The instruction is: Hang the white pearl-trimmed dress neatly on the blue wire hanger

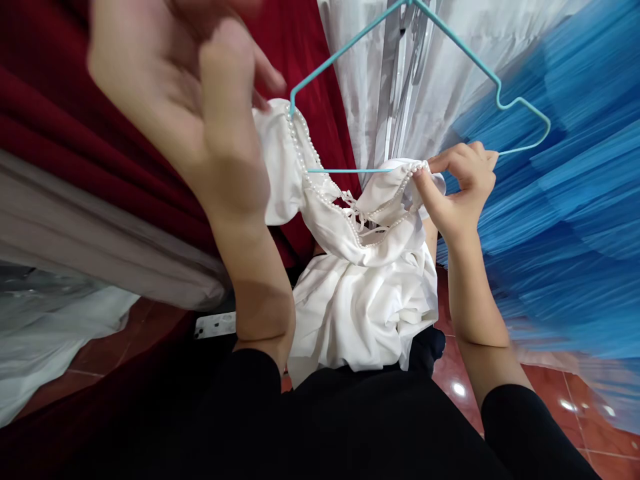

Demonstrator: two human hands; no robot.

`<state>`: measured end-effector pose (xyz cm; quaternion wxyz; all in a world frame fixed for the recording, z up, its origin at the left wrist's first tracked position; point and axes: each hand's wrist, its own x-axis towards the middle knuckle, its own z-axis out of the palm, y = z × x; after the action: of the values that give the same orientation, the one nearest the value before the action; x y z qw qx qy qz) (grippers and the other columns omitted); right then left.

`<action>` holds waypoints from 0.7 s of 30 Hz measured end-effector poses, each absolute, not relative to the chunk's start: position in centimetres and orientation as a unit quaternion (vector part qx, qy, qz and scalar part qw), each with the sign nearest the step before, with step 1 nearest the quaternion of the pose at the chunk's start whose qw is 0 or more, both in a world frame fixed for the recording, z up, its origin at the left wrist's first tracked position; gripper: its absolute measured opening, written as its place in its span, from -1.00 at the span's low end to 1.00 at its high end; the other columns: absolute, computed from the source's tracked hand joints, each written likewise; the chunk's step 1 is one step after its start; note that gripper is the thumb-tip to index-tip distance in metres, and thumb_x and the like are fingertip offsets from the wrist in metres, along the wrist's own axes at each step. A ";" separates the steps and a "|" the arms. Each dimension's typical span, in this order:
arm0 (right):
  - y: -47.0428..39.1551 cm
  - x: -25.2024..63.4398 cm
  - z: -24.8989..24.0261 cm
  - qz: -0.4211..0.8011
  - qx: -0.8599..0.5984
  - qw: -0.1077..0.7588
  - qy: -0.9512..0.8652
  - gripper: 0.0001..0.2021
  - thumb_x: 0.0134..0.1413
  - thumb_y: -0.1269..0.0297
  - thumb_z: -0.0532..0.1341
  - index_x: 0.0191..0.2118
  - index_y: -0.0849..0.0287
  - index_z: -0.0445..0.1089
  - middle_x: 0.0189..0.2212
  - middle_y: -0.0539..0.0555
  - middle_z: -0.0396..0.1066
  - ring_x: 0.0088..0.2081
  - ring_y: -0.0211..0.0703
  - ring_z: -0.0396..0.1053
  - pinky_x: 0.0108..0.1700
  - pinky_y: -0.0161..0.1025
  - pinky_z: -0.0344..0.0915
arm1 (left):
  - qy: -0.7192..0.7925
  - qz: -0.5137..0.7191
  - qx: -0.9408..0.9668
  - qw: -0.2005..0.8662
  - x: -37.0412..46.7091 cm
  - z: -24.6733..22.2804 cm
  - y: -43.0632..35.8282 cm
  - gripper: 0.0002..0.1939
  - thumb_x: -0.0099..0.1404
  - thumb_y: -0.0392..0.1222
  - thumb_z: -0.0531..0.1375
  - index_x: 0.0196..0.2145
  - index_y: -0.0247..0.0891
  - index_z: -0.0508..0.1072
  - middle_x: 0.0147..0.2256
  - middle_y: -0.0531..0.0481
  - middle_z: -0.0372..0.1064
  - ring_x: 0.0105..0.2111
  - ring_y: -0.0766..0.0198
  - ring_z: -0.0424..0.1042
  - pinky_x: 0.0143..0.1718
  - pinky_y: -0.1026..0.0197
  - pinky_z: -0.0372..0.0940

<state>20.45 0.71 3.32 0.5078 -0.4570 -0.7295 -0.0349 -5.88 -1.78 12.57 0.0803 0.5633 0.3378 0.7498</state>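
Note:
A white dress (365, 300) with pearl-trimmed edges and laces lies bunched over the lap. Its shoulder at the left sits on one end of a light-blue hanger (350, 50). The hanger's other end sticks out past the dress on the right, and its lower bar runs through the neckline. My right hand (463, 187) pinches the pearl-edged shoulder at the right, beside the hanger bar. Close to the camera, my left hand (200, 100) is raised at the left shoulder, blurred, its fingers apart and nothing visible in them.
Dark red (40, 120) and beige fabric (100, 227) hangs at the left. White drapes (460, 60) and metal poles (400, 87) stand behind, with blue tulle (565, 220) at the right. A white phone (215, 325) lies near the left forearm. Red floor tiles (590, 413) show below.

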 end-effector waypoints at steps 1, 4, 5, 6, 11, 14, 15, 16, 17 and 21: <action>0.7 20.4 3.3 -0.031 -0.461 0.506 -0.728 -0.72 0.28 0.06 0.29 -0.44 0.01 0.36 -0.34 0.03 0.50 -0.18 -0.02 0.37 0.16 0.27 0.18 | 0.346 0.717 0.594 0.115 -5.2 11.9 -3.6 -0.79 0.46 -0.25 0.19 -0.29 -0.27 0.61 -0.42 0.06 0.45 -0.46 0.38 0.47 -0.44 0.32 0.35; 0.6 20.2 3.2 -0.023 -0.464 0.503 -0.729 -0.73 0.26 0.03 0.30 -0.42 0.01 0.38 -0.31 0.04 0.50 -0.12 0.02 0.38 0.20 0.31 0.16 | 0.406 0.398 0.716 0.404 -3.7 8.1 -6.5 -0.59 0.52 0.08 0.16 -0.12 -0.33 0.63 -0.32 -0.11 0.58 -0.48 0.34 0.50 -0.49 0.30 0.38; 0.6 20.2 3.2 -0.023 -0.462 0.503 -0.730 -0.72 0.26 0.01 0.29 -0.41 0.02 0.39 -0.31 0.04 0.50 -0.10 0.04 0.38 0.20 0.32 0.16 | 0.431 0.401 0.677 0.443 -3.2 6.6 -6.4 -0.56 0.48 0.13 0.20 -0.04 -0.33 0.60 -0.25 -0.16 0.61 -0.41 0.29 0.56 -0.43 0.29 0.44; 0.7 20.3 3.2 -0.026 -0.459 0.504 -0.732 -0.72 0.27 -0.01 0.28 -0.41 0.02 0.40 -0.31 0.04 0.49 -0.09 0.05 0.39 0.20 0.32 0.16 | 0.452 0.454 0.615 0.459 -2.7 5.1 -5.9 -0.52 0.47 0.18 0.19 0.00 -0.32 0.56 -0.21 -0.19 0.61 -0.38 0.26 0.58 -0.39 0.26 0.47; 0.7 20.2 2.7 -0.070 -0.433 0.506 -0.742 -0.71 0.29 -0.02 0.22 -0.39 0.03 0.37 -0.25 0.04 0.49 -0.07 0.06 0.39 0.18 0.32 0.18 | 0.286 0.703 0.422 0.496 0.5 1.5 -2.7 -0.66 0.50 0.12 0.16 -0.04 -0.20 0.47 0.05 -0.19 0.57 0.11 0.09 0.57 0.17 0.06 0.45; 0.3 20.3 1.8 -0.110 -0.357 0.575 -0.728 -0.71 0.25 0.04 0.20 -0.44 0.05 0.29 -0.15 0.07 0.50 -0.05 0.07 0.39 0.09 0.24 0.26 | 0.250 0.754 0.393 0.464 1.7 1.5 -2.4 -0.72 0.50 0.10 0.15 -0.17 -0.18 0.40 -0.08 -0.13 0.59 0.11 0.08 0.58 0.20 0.04 0.41; 0.1 20.5 1.5 -0.122 -0.341 0.608 -0.706 -0.72 0.21 0.06 0.21 -0.46 0.06 0.27 -0.11 0.09 0.48 -0.02 0.09 0.38 0.06 0.21 0.28 | 0.262 0.759 0.395 0.448 1.7 1.6 -2.5 -0.71 0.49 0.12 0.15 -0.19 -0.16 0.38 -0.13 -0.10 0.59 0.08 0.08 0.59 0.16 0.06 0.43; -0.1 20.8 1.1 -0.136 -0.338 0.644 -0.673 -0.72 0.17 0.08 0.23 -0.48 0.06 0.25 -0.09 0.11 0.45 -0.01 0.11 0.38 0.01 0.18 0.28 | 0.276 0.759 0.398 0.435 1.6 1.5 -2.5 -0.68 0.48 0.15 0.16 -0.21 -0.16 0.36 -0.17 -0.09 0.58 0.07 0.07 0.59 0.12 0.08 0.45; -0.2 21.4 0.8 -0.152 -0.346 0.676 -0.633 -0.73 0.12 0.11 0.24 -0.51 0.07 0.24 -0.10 0.13 0.41 -0.02 0.12 0.37 -0.02 0.16 0.27 | 0.289 0.758 0.401 0.427 1.4 1.5 -2.5 -0.66 0.47 0.18 0.16 -0.22 -0.15 0.34 -0.19 -0.08 0.57 0.06 0.07 0.59 0.08 0.11 0.46; 0.9 26.0 0.6 -0.165 -0.464 0.719 -0.490 -0.77 -0.09 0.34 0.21 -0.56 0.07 0.09 -0.37 0.05 0.24 -0.21 -0.05 0.29 -0.05 0.07 0.20 | 0.300 0.751 0.412 0.421 0.0 1.6 -2.6 -0.66 0.45 0.17 0.20 -0.27 -0.14 0.30 -0.26 -0.06 0.54 -0.02 0.11 0.61 -0.07 0.17 0.50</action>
<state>26.02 0.95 0.60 0.7193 -0.4642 -0.4900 -0.1645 -0.02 -2.56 1.55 0.4211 0.4116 0.2998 0.7506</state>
